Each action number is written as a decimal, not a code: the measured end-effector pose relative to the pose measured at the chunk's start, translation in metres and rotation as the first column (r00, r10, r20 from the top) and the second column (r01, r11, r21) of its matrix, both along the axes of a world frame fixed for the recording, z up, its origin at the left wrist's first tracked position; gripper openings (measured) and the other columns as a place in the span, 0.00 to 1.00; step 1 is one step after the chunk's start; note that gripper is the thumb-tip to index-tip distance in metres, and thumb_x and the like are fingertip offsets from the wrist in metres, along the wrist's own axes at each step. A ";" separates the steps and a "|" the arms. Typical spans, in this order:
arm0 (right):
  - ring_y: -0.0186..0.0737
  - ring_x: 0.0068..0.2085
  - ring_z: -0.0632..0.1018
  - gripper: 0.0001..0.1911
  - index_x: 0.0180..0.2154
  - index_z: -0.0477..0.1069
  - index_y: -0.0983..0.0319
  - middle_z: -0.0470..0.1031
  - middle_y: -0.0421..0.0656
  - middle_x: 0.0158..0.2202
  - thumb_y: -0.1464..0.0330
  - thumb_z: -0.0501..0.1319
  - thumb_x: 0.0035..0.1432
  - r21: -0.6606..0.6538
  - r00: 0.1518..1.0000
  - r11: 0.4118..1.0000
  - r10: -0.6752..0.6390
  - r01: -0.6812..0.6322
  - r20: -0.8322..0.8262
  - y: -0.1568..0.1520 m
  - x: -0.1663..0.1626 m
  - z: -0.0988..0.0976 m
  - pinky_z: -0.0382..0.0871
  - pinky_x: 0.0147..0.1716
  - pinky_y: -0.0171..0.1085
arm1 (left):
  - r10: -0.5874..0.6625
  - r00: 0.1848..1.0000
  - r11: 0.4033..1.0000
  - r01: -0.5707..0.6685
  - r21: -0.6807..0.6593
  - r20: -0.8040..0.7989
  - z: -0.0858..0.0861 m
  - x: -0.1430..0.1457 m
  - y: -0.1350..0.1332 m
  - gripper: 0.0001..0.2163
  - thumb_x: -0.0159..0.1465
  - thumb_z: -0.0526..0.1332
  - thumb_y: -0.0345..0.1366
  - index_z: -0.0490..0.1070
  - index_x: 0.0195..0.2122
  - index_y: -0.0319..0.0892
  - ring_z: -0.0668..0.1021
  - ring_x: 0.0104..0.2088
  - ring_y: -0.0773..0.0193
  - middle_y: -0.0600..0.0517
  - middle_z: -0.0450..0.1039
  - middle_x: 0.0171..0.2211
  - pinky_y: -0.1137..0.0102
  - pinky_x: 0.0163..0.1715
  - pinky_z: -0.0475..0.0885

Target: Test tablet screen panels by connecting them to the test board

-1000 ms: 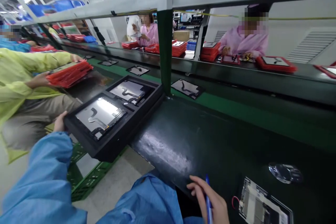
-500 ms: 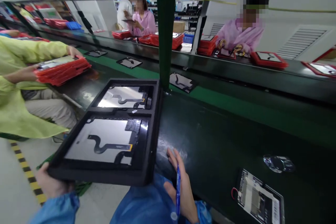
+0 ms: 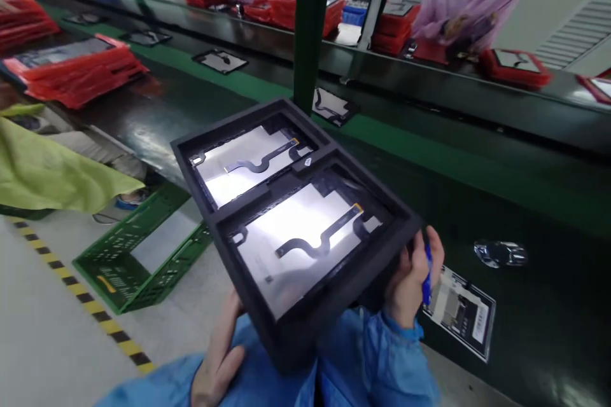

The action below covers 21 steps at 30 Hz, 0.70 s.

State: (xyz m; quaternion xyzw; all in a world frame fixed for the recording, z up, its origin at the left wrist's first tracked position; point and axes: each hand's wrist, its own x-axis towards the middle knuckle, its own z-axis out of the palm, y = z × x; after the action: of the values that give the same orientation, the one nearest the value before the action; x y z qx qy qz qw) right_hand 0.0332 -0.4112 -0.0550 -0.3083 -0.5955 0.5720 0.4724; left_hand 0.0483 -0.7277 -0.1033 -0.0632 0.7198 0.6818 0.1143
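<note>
A black two-compartment foam tray (image 3: 286,346) is tilted in front of my body. Each compartment holds a flat display panel, the far panel (image 3: 224,181) and the near panel (image 3: 281,273), with a dark ribbon cable on a silvery back. My right hand (image 3: 413,280) grips the tray's right corner, its thumb side hidden behind the edge, with a blue pen (image 3: 427,276) tucked among the fingers. By the tray's lower left side is my left hand (image 3: 217,356), fingers stretched out and thumb apart; the fingertips are partly hidden at the tray's edge.
On the dark green bench to the right lie an opened tablet-like device (image 3: 461,315) and a shiny clear-looking object (image 3: 500,254). A green post (image 3: 310,32) rises behind the tray. A green crate (image 3: 157,292) stands on the floor. Red-wrapped stacks (image 3: 81,76) lie at left; co-workers sit across.
The tray has turned and shifted right, in front of my body. My right hand has come up from the bench to grip its corner. My left hand has left its former hold on the near left corner.
</note>
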 end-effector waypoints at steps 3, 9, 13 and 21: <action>0.47 0.66 0.69 0.28 0.61 0.62 0.58 0.69 0.50 0.64 0.55 0.58 0.64 0.011 0.998 1.000 -0.012 0.011 0.067 0.019 0.001 0.005 0.59 0.67 0.54 | -0.099 0.992 0.994 0.095 0.051 0.080 0.005 -0.022 0.017 0.20 0.53 0.69 0.55 0.82 0.43 0.51 0.65 0.66 0.33 0.46 0.78 0.53 0.44 0.70 0.49; 0.47 0.56 0.76 0.29 0.54 0.69 0.58 0.75 0.46 0.53 0.48 0.62 0.58 0.011 0.968 0.999 0.046 -0.050 0.246 0.052 -0.007 -0.002 0.70 0.57 0.48 | -0.142 0.913 0.969 0.049 0.244 0.382 0.035 -0.048 0.032 0.27 0.52 0.70 0.57 0.78 0.49 0.49 0.68 0.65 0.38 0.46 0.75 0.57 0.47 0.62 0.67; 0.44 0.47 0.77 0.30 0.46 0.71 0.60 0.77 0.42 0.43 0.42 0.58 0.56 -0.009 0.940 0.997 0.081 -0.083 0.332 0.070 -0.016 -0.004 0.71 0.51 0.43 | -0.370 0.798 0.862 0.104 0.497 0.475 0.054 -0.034 0.041 0.27 0.59 0.61 0.62 0.79 0.51 0.50 0.66 0.66 0.40 0.45 0.77 0.55 0.46 0.63 0.65; 0.45 0.37 0.76 0.31 0.43 0.72 0.60 0.76 0.44 0.35 0.40 0.53 0.59 0.168 0.841 0.982 -0.020 -0.085 0.540 0.020 0.024 0.007 0.69 0.41 0.42 | 0.037 0.828 0.959 -0.188 0.213 0.560 0.050 -0.051 0.018 0.24 0.46 0.68 0.59 0.79 0.34 0.45 0.75 0.58 0.38 0.47 0.84 0.37 0.53 0.55 0.75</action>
State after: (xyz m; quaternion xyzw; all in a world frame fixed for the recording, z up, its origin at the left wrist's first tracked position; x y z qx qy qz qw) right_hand 0.0577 -0.3917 -0.0477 -0.4012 -0.7601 0.4120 0.3026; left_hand -0.0029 -0.7095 -0.0530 -0.2838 0.5560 0.7282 0.2830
